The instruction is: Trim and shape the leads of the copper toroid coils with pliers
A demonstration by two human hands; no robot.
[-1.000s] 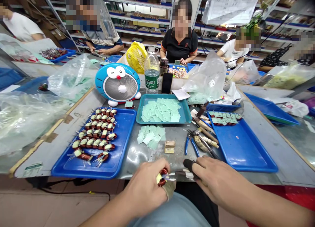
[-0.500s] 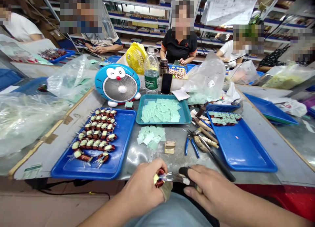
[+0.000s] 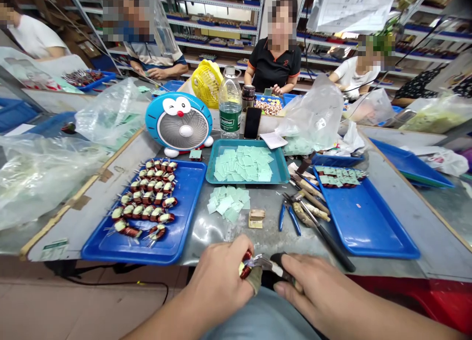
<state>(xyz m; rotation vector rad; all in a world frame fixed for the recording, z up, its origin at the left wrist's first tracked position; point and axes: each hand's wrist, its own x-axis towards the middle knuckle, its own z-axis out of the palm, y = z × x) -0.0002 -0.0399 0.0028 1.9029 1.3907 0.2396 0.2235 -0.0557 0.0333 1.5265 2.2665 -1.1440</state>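
My left hand (image 3: 221,281) is closed around a small copper-wound coil (image 3: 246,264) with a yellow band, held just below the table's front edge. My right hand (image 3: 309,286) grips black-handled pliers (image 3: 271,266), whose metal jaws touch the coil's wire leads. A blue tray (image 3: 184,222) at the left carries several rows of similar coils (image 3: 147,202). A teal tray (image 3: 276,170) holds pale green square pieces (image 3: 245,164), and more of them (image 3: 228,202) lie loose on the table.
Hand tools (image 3: 306,207) lie beside a blue tray (image 3: 365,222) at the right. A blue cat-shaped fan (image 3: 179,123), a water bottle (image 3: 229,104), a phone (image 3: 252,122) and plastic bags (image 3: 313,116) stand behind. Several people sit at the benches beyond.
The pliers' jaws have shifted along the coil's leads, and both hands have stayed together at the table's edge. The view has tilted slightly.
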